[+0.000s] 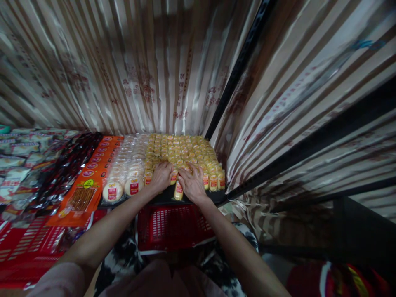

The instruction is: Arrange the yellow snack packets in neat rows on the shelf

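Note:
Rows of small yellow wrapped snack packs (185, 150) stand tightly together on a dark shelf (161, 197). My left hand (162, 177) has its fingers curled over the front rows, closed against a pack there. Just beside it, my right hand (192, 182) bends its fingers around the front of the rows. Its thumb side grips a single snack pack (178, 192), which sticks out of line at the shelf's front edge with its red and yellow label showing. My fingers partly hide the packs under them.
Left of the yellow packs lie round white wrapped crackers (113, 191), an orange snack bag (83, 185), dark shiny packets (69, 165) and white packets (15, 181). Red baskets (173, 225) sit below. Printed plastic sheeting (148, 62) and a black post (238, 68) stand behind.

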